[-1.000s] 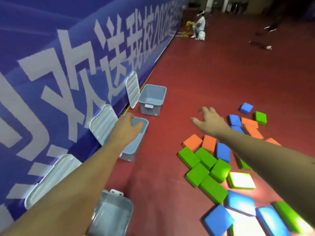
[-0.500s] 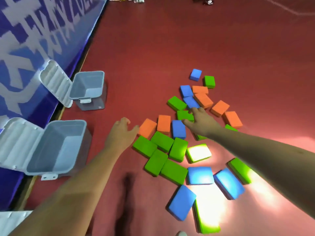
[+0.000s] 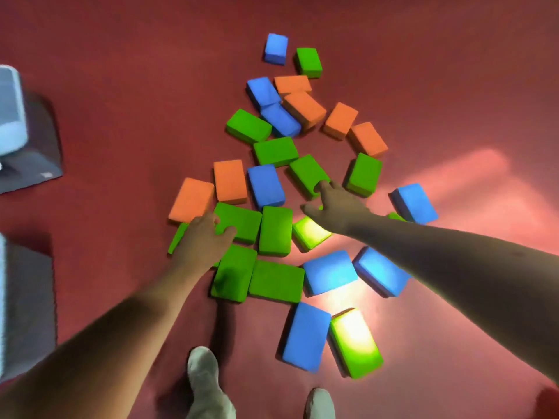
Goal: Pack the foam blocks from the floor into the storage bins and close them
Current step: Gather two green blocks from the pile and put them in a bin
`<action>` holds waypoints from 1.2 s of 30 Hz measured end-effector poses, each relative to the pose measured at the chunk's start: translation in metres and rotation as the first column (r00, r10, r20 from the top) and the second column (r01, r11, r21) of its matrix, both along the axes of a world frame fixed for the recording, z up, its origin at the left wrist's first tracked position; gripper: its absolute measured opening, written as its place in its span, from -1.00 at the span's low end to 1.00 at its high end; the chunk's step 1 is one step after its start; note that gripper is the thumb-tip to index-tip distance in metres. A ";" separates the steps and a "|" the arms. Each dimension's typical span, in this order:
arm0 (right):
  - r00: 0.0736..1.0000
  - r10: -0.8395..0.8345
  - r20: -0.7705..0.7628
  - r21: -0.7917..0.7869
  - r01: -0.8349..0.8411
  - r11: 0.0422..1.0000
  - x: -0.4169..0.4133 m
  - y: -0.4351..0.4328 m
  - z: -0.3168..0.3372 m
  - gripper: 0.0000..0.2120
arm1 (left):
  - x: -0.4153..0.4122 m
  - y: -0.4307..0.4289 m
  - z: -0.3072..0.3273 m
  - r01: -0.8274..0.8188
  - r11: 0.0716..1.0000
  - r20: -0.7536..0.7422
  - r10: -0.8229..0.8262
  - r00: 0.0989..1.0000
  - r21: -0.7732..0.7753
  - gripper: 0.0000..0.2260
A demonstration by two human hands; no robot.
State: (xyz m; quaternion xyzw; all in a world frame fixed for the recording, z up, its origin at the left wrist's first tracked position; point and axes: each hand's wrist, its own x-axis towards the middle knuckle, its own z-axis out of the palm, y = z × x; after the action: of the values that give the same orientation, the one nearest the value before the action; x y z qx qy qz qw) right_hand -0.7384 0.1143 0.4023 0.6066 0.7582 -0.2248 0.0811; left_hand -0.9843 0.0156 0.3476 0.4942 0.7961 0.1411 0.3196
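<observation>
Our left hand (image 3: 202, 237) lies loosely open on a green block (image 3: 242, 220), our right hand (image 3: 340, 204) spreads onto a second green block (image 3: 307, 173) at its fingertips, nothing gripped yet, so we pinch each across its short sides, then carry left to the bins (image 3: 33, 152).

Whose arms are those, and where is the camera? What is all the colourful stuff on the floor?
Those are a person's two bare arms; there is no machine. The camera sits on the person's head and looks down, so you also see their feet. On the red floor lie foam blocks: green, blue and orange. The left hand touches the nearer green block. The right hand reaches the farther green block. Nothing is lifted yet, and I cannot tell whether either hand's fingers grip. Grey storage bins stand at the left edge.
</observation>
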 end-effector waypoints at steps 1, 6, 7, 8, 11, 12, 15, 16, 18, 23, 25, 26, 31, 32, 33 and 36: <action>1.000 -0.026 -0.012 -0.011 0.026 1.000 -0.003 0.004 -0.024 -0.36 | -0.006 0.007 -0.026 0.028 0.999 -0.003 -0.028 1.000 -0.023 -0.65; 0.995 -0.101 -0.014 -0.132 0.098 0.986 -0.017 0.002 -0.149 -0.44 | -0.039 0.013 -0.153 0.090 0.985 0.014 -0.089 0.996 -0.149 -0.65; 0.995 -0.098 -0.019 -0.145 0.094 0.985 -0.021 -0.001 -0.178 -0.45 | -0.046 0.012 -0.182 0.080 0.980 0.020 -0.078 0.997 -0.182 -0.65; 0.995 -0.101 -0.023 -0.162 0.096 0.982 -0.025 -0.003 -0.207 -0.46 | -0.051 0.011 -0.211 0.070 0.972 0.028 -0.066 0.997 -0.223 -0.64; 0.994 -0.098 -0.051 -0.228 0.084 0.970 -0.037 -0.014 -0.297 -0.47 | -0.061 0.002 -0.299 0.020 0.951 0.058 -0.002 0.998 -0.309 -0.69; 0.994 -0.093 -0.056 -0.244 0.077 0.967 -0.042 -0.017 -0.326 -0.47 | -0.062 -0.002 -0.325 -0.029 0.945 0.070 0.054 0.996 -0.326 -0.72; 0.990 -0.122 -0.072 -0.277 0.098 0.956 -0.054 -0.028 -0.406 -0.50 | -0.063 -0.012 -0.402 -0.183 0.907 0.166 0.262 0.951 -0.380 -0.68; 0.989 -0.126 -0.075 -0.286 0.099 0.953 -0.061 -0.032 -0.428 -0.49 | -0.065 -0.015 -0.425 -0.236 0.887 0.195 0.333 0.922 -0.396 -0.62; 0.991 -0.112 -0.070 -0.311 0.085 0.947 -0.072 -0.037 -0.467 -0.48 | -0.070 -0.025 -0.465 -0.291 0.852 0.202 0.407 0.891 -0.436 -0.55; 0.998 -0.058 0.000 -0.351 0.054 0.935 -0.086 -0.031 -0.535 -0.39 | -0.074 -0.039 -0.532 -0.285 0.846 0.217 0.414 0.884 -0.451 -0.53; 0.995 -0.094 0.015 -0.375 0.093 0.922 -0.086 -0.023 -0.556 -0.35 | -0.068 -0.041 -0.548 -0.283 0.829 0.235 0.434 0.870 -0.483 -0.53; 0.992 -0.127 0.008 -0.402 0.120 0.908 -0.087 -0.020 -0.565 -0.32 | -0.065 -0.042 -0.557 -0.276 0.816 0.236 0.440 0.866 -0.507 -0.45; 0.963 -0.267 -0.038 -0.489 0.215 0.845 -0.100 -0.015 -0.593 -0.30 | -0.059 -0.038 -0.577 -0.257 0.811 0.266 0.444 0.856 -0.526 -0.26; 0.963 -0.265 -0.037 -0.487 0.214 0.846 -0.102 -0.015 -0.594 -0.28 | -0.059 -0.040 -0.576 -0.251 0.791 0.304 0.476 0.825 -0.557 -0.30; 0.960 -0.277 -0.045 -0.505 0.218 0.835 -0.102 -0.015 -0.596 -0.25 | -0.061 -0.044 -0.576 -0.250 0.774 0.350 0.516 0.782 -0.582 -0.32; 0.955 -0.273 -0.120 -0.580 0.155 0.800 -0.106 -0.016 -0.594 -0.26 | -0.073 -0.068 -0.588 -0.316 0.767 0.441 0.597 0.670 -0.558 -0.32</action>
State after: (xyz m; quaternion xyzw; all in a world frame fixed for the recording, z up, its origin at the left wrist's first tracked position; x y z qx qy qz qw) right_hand -0.8443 0.0984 -0.1918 0.6120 0.5881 -0.5056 0.1551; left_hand -1.0572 -0.0523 -0.2405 0.1169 0.7640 0.1842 0.6072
